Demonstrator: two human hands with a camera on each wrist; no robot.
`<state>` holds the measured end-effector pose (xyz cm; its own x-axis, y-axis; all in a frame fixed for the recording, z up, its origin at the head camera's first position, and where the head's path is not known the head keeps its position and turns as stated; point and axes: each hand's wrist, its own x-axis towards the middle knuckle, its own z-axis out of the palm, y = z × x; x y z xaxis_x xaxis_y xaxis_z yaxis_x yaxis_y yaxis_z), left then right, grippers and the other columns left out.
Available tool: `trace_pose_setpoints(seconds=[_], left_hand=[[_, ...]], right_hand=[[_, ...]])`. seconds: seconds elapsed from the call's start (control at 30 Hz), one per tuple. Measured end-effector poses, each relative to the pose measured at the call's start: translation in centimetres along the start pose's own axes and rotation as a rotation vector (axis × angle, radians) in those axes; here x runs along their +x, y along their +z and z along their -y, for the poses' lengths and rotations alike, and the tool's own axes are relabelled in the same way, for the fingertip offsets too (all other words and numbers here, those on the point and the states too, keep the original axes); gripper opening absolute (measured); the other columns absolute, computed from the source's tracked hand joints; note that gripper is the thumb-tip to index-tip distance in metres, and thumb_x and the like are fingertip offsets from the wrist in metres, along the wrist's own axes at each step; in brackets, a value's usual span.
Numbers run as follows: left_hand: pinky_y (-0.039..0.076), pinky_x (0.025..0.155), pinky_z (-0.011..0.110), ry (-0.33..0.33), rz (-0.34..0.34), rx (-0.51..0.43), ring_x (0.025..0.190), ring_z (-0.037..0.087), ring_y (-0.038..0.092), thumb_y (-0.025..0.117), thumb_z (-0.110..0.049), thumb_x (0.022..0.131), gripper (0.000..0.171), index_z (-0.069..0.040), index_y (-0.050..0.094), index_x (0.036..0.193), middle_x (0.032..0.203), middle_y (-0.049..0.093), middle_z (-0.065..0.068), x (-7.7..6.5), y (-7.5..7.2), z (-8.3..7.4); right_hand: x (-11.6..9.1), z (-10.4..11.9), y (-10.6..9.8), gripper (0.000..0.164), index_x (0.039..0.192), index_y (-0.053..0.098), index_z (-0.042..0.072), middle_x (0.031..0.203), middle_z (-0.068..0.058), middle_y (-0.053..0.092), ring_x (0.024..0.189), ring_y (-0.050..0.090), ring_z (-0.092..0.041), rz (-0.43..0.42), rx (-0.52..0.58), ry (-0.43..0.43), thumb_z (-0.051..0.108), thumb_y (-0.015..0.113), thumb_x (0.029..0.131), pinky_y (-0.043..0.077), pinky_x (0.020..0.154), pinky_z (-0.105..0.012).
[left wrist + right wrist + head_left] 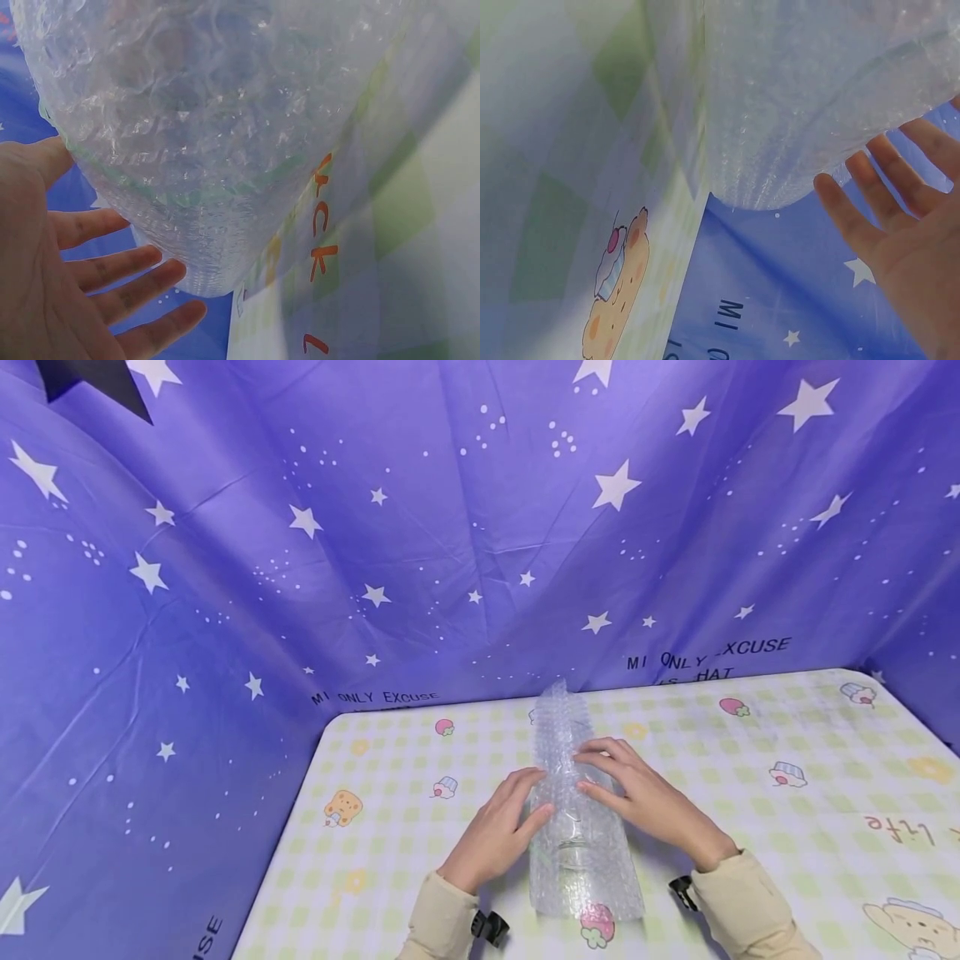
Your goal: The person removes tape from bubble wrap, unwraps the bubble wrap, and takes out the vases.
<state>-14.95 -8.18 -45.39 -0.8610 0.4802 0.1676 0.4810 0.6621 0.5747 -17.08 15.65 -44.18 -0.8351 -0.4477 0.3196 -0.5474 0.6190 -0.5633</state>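
Observation:
A long roll of clear bubble wrap (558, 727) lies on the table, pointing away from me. Inside its near half shows a clear, glass-like object (573, 856); the layers blur its exact kind. My left hand (498, 827) rests against the roll's left side, its fingers loosely extended and fingertips on the wrap. From the other side, my right hand (637, 789) touches the top and right of the roll with spread, slightly bent fingers. Both wrist views show the wrap's curved, bubbled side, beside the left palm (45, 255) and beside the right fingers (889, 176).
The table (405, 893) wears a green-and-white checked cover printed with cakes, strawberries and bears. A purple star-patterned curtain (450, 527) hangs behind it and along both sides. Black wrist mounts (491, 929) sit at the sleeve cuffs.

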Motion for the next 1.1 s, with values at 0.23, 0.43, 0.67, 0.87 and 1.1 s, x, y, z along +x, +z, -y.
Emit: trace_pose_setpoints(seconds=[0.23, 0.43, 0.67, 0.87, 1.1], left_hand=[[0.037, 0.102, 0.041, 0.007, 0.001, -0.003, 0.131, 0.013, 0.031, 0.029, -0.052, 0.096, 0.052, -0.027, 0.031, 0.142, 0.145, 0.031, -0.007, 0.04, 0.05, -0.01], [0.034, 0.105, 0.040, 0.004, 0.004, -0.017, 0.132, 0.012, 0.030, 0.029, -0.051, 0.097, 0.052, -0.026, 0.031, 0.142, 0.145, 0.031, -0.004, 0.00, 0.02, -0.20], [0.038, 0.102, 0.038, -0.001, 0.006, -0.052, 0.128, 0.013, 0.035, 0.031, -0.050, 0.097, 0.051, -0.026, 0.031, 0.142, 0.145, 0.031, -0.004, -0.02, 0.07, -0.22], [0.044, 0.096, 0.033, -0.010, 0.016, -0.079, 0.120, 0.011, 0.044, 0.031, -0.052, 0.096, 0.052, -0.028, 0.030, 0.142, 0.145, 0.031, -0.004, -0.01, 0.15, -0.16], [0.044, 0.096, 0.033, -0.017, 0.027, -0.080, 0.120, 0.012, 0.044, 0.030, -0.052, 0.096, 0.052, -0.027, 0.030, 0.143, 0.145, 0.030, -0.005, 0.00, 0.14, -0.24]], right_hand=[[0.14, 0.08, -0.01, 0.037, 0.122, 0.059, 0.016, 0.123, 0.006, 0.049, 0.117, 0.040, -0.012, -0.021, -0.020, -0.023, 0.037, 0.055, 0.091, 0.041, 0.098, -0.041], [0.15, -0.04, 0.06, 0.033, 0.118, 0.061, 0.017, 0.120, 0.010, 0.051, 0.114, 0.043, -0.010, -0.035, 0.000, -0.030, 0.036, 0.056, 0.091, 0.042, 0.096, -0.039], [0.20, -0.08, 0.06, 0.030, 0.116, 0.061, 0.017, 0.118, 0.007, 0.052, 0.113, 0.044, -0.012, -0.035, 0.002, -0.033, 0.034, 0.056, 0.091, 0.042, 0.096, -0.040], [0.22, -0.08, 0.08, 0.027, 0.113, 0.061, 0.016, 0.115, 0.006, 0.053, 0.111, 0.046, -0.014, -0.044, -0.006, -0.052, 0.032, 0.057, 0.091, 0.044, 0.093, -0.042], [0.19, -0.12, 0.17, 0.024, 0.110, 0.059, 0.021, 0.110, 0.013, 0.051, 0.104, 0.046, -0.007, -0.050, -0.002, -0.035, 0.035, 0.056, 0.091, 0.046, 0.089, -0.035]])
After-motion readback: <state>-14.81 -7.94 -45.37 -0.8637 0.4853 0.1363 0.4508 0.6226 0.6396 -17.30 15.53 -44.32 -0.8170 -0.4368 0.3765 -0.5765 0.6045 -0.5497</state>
